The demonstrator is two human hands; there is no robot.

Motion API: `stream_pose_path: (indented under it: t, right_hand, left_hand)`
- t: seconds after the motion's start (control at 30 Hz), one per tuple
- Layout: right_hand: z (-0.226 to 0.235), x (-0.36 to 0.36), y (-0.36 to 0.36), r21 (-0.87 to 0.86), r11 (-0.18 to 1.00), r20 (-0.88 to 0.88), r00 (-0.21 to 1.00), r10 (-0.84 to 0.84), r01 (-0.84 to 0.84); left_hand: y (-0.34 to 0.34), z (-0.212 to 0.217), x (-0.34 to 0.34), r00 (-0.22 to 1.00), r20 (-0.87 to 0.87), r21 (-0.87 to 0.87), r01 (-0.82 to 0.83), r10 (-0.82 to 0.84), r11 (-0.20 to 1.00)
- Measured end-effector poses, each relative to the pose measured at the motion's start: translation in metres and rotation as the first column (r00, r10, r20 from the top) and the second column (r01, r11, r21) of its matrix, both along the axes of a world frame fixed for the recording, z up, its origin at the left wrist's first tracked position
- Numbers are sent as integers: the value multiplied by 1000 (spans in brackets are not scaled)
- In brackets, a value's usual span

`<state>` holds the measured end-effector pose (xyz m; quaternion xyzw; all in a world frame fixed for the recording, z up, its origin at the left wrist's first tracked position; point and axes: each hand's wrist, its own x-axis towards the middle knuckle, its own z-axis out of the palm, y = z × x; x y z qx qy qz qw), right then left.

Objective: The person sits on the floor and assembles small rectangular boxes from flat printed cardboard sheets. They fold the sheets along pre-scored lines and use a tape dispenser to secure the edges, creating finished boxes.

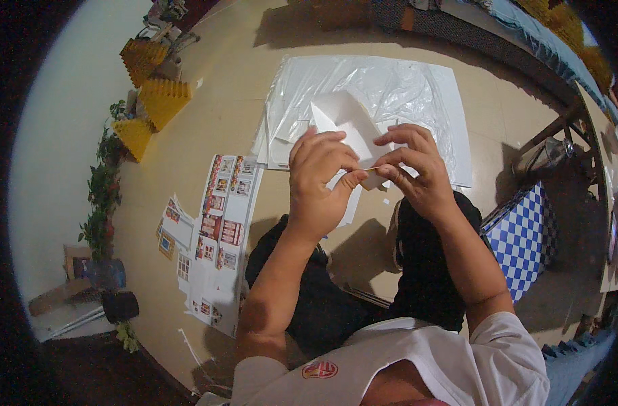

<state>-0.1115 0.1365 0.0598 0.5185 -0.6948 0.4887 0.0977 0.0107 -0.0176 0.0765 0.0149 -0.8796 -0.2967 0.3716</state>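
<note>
A small white open-topped box (349, 122), apparently of board or stiff card, is held up over the floor in front of me. My left hand (322, 172) grips its near left side, thumb and fingers pressed together at the near edge. From the other side my right hand (420, 166) pinches the same near edge, its thumb and index fingertips almost meeting the left ones. A thin yellowish line shows between the fingertips; I cannot tell whether it is a strip or the box's edge. The fingers hide part of the near wall.
Beyond the box, white sheets under clear plastic film (417, 88) lie on the floor. Printed picture sheets (221, 230) and cut pieces (177, 223) are at left. A blue-and-white checkered box (522, 237) stands at right beside a table (593, 135). Yellow foam pieces (163, 101) line the wall.
</note>
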Motion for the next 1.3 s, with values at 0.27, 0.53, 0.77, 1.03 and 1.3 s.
stream_pose_path:
  t: [0.27, 0.53, 0.77, 1.03, 1.3]
  right_hand:
    - [-7, 29, -3, 56, 991, -322, 937, 134, -123]
    - [5, 11, 11, -95, 986, 173, 973, 155, -141]
    - [-2, -3, 9, -53, 885, 458, 776, 434, -463]
    - [-10, 11, 0, 121, 868, 317, 848, 425, -481]
    - [-19, 10, -2, 69, 974, 622, 773, 126, -214]
  left_hand:
    - [-20, -22, -5, 995, 97, 746, -61, -18, 663]
    - [-37, -22, 0, 924, 347, 560, -68, -159, 826]
    - [-50, -30, 1, 728, 549, 598, 2, -411, 801]
    - [-45, -47, 1, 664, 544, 570, 155, -512, 807]
    - [-23, -8, 14, 871, 277, 658, 136, -406, 741]
